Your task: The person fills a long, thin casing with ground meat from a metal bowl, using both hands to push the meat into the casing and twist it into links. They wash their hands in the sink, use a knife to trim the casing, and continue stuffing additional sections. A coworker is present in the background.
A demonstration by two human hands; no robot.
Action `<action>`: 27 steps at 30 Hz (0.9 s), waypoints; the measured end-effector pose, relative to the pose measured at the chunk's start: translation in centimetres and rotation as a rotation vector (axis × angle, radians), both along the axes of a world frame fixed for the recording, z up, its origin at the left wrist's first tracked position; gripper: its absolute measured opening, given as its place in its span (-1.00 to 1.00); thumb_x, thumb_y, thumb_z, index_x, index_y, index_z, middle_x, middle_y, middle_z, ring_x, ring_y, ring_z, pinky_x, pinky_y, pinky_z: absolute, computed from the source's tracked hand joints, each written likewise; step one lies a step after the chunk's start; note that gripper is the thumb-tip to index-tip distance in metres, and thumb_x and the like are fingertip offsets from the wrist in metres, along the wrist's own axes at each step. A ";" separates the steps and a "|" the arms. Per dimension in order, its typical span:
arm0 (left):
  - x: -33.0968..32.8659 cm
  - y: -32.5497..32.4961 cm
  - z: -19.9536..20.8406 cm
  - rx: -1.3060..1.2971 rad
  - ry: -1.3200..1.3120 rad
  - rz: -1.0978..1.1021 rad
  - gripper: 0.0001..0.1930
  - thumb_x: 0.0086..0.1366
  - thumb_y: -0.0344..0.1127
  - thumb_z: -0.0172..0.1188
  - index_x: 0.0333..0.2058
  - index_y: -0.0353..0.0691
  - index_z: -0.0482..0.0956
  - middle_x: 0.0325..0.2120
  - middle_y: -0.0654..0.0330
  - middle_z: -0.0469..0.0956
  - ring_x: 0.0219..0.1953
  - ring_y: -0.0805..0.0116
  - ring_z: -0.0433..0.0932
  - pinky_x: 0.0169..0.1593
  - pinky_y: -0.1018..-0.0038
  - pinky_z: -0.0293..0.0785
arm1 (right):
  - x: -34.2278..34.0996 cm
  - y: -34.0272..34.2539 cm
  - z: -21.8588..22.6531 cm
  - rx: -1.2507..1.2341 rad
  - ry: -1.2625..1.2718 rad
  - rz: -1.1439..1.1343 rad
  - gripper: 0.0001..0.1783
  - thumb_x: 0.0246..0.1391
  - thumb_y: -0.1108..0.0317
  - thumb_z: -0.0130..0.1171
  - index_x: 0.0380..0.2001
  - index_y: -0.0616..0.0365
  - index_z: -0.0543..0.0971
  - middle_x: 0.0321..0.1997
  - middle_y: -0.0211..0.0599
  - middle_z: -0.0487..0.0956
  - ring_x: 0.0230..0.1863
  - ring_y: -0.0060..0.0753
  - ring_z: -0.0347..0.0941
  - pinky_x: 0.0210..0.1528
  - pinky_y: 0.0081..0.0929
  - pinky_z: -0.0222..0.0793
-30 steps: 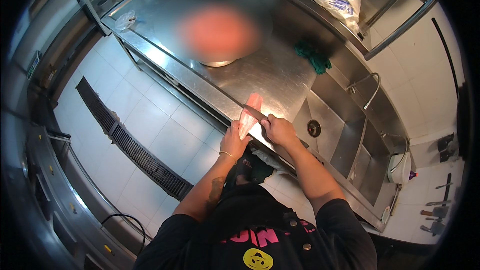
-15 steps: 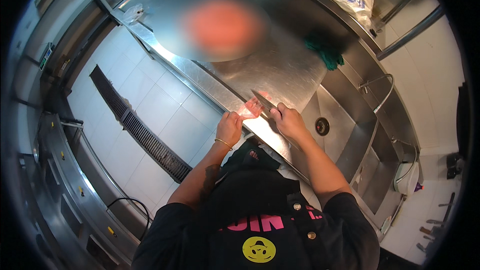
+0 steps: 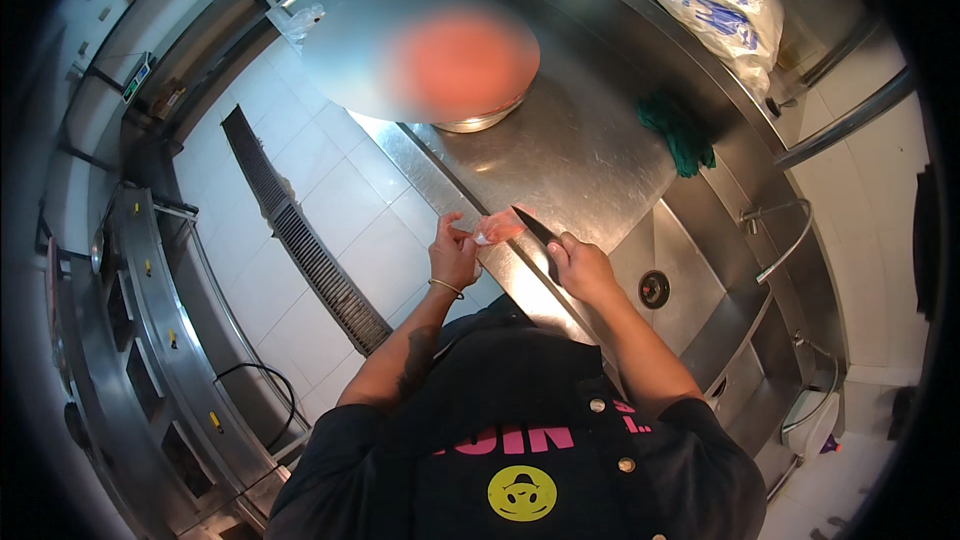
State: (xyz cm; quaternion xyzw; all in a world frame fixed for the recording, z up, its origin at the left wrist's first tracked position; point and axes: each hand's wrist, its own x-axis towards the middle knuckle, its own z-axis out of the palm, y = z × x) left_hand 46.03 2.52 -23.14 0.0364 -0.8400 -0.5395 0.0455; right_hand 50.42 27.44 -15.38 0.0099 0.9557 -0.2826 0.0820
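Knife (image 3: 536, 226) sits in the right hand (image 3: 586, 270), fingers wrapped round its handle, blade angled over the pink meat strip (image 3: 500, 227) near the edge of the steel counter (image 3: 590, 165), while the left hand (image 3: 456, 254) pinches one end between closed fingertips, apparently to steady it.

My right hand (image 3: 583, 268) hides the knife's (image 3: 535, 226) grip. Red heap (image 3: 468, 62) beyond knife, leftward: blurred, can't identify. Bag (image 3: 708, 12) beyond knife, rightward: clipped by top edge.
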 end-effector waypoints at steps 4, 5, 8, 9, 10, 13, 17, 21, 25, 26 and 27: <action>0.3 0.3 -1.3 0.086 -0.101 0.067 -0.59 0.23 -0.43 0.23 0.07 -0.21 0.46 -0.39 0.07 0.72 -0.37 0.27 0.70 -0.24 0.34 0.60 | -0.6 -1.1 -0.1 -0.009 0.068 0.099 -0.64 0.39 0.04 0.02 -0.24 0.14 0.51 -0.45 0.09 0.63 -0.32 0.24 0.61 -0.21 0.12 0.49; 0.4 0.2 -1.6 0.125 -0.133 0.080 -0.59 0.23 -0.44 0.23 0.07 -0.23 0.45 -0.40 0.07 0.71 -0.37 0.28 0.70 -0.24 0.35 0.60 | -0.6 -1.6 -0.1 0.001 0.071 0.141 -0.65 0.39 0.04 0.03 -0.24 0.14 0.51 -0.45 0.07 0.63 -0.32 0.23 0.61 -0.21 0.11 0.50; 0.1 0.0 -1.7 0.240 -0.233 0.109 -0.59 0.25 -0.48 0.21 0.08 -0.27 0.42 -0.43 0.09 0.69 -0.38 0.32 0.69 -0.27 0.39 0.61 | -0.6 -3.0 0.0 0.094 0.062 0.270 -0.65 0.38 0.05 0.01 -0.22 0.14 0.52 -0.43 0.02 0.66 -0.34 0.15 0.64 -0.21 0.07 0.52; -0.2 0.0 -1.1 0.276 -0.274 0.117 -0.60 0.25 -0.50 0.21 0.08 -0.28 0.42 -0.44 0.10 0.68 -0.38 0.33 0.69 -0.28 0.41 0.61 | -0.7 -3.3 -0.4 0.106 0.065 0.302 -0.64 0.39 0.05 0.00 -0.22 0.15 0.52 -0.42 0.02 0.67 -0.34 0.14 0.64 -0.21 0.06 0.53; -0.4 0.0 -0.8 0.311 -0.314 0.124 -0.60 0.26 -0.51 0.20 0.08 -0.29 0.41 -0.45 0.10 0.67 -0.38 0.33 0.69 -0.29 0.43 0.61 | -0.7 -3.7 -0.7 0.118 0.068 0.333 -0.63 0.39 0.05 -0.02 -0.22 0.16 0.52 -0.41 0.01 0.68 -0.34 0.13 0.65 -0.20 0.06 0.53; -0.7 -0.1 -1.7 0.398 -0.347 0.168 -0.59 0.27 -0.54 0.19 0.09 -0.30 0.39 -0.49 0.12 0.64 -0.41 0.35 0.68 -0.32 0.48 0.60 | -1.3 -4.7 -0.7 0.155 -0.001 0.324 -0.62 0.41 0.06 -0.05 -0.20 0.17 0.53 -0.37 0.00 0.70 -0.30 0.12 0.66 -0.19 0.04 0.54; -0.7 -0.2 -2.9 0.318 -0.302 0.140 -0.59 0.25 -0.44 0.28 0.06 -0.30 0.43 -0.48 0.11 0.64 -0.40 0.30 0.67 -0.29 0.39 0.59 | -1.6 -5.5 -0.8 0.230 -0.032 0.298 -0.62 0.41 0.07 -0.05 -0.18 0.18 0.54 -0.36 0.00 0.70 -0.28 0.12 0.67 -0.20 0.04 0.54; 0.1 -0.1 -0.9 0.069 -0.256 0.101 -0.61 0.23 -0.29 0.35 -0.02 -0.29 0.51 -0.45 0.06 0.66 -0.38 0.17 0.68 -0.21 0.29 0.58 | -1.3 -5.6 -0.8 0.283 -0.082 0.251 -0.63 0.41 0.08 -0.05 -0.18 0.19 0.54 -0.37 0.01 0.70 -0.29 0.12 0.67 -0.21 0.05 0.55; 0.3 -0.1 -1.8 -0.051 -0.079 0.017 -0.65 0.22 -0.18 0.38 -0.13 -0.28 0.60 -0.43 0.01 0.68 -0.36 0.04 0.68 -0.19 0.24 0.59 | -0.7 -5.9 -0.8 0.291 -0.063 0.222 -0.63 0.41 0.08 -0.05 -0.18 0.18 0.54 -0.40 0.03 0.68 -0.30 0.11 0.67 -0.21 0.06 0.55; 0.4 -0.3 -2.1 -0.037 -0.139 0.008 -0.64 0.19 -0.17 0.40 -0.14 -0.28 0.61 -0.40 0.00 0.68 -0.33 0.06 0.68 -0.18 0.25 0.59 | -0.5 -6.0 -0.5 0.292 -0.057 0.214 -0.63 0.41 0.08 -0.05 -0.18 0.18 0.54 -0.41 0.03 0.68 -0.31 0.11 0.66 -0.21 0.07 0.55; 0.5 -0.5 -1.6 -0.026 -0.198 -0.007 -0.62 0.17 -0.15 0.42 -0.14 -0.29 0.62 -0.37 0.00 0.68 -0.31 0.07 0.69 -0.17 0.26 0.59 | -0.2 -6.2 -0.3 0.280 -0.053 0.192 -0.63 0.41 0.08 -0.05 -0.18 0.18 0.54 -0.42 0.04 0.67 -0.32 0.13 0.66 -0.22 0.08 0.54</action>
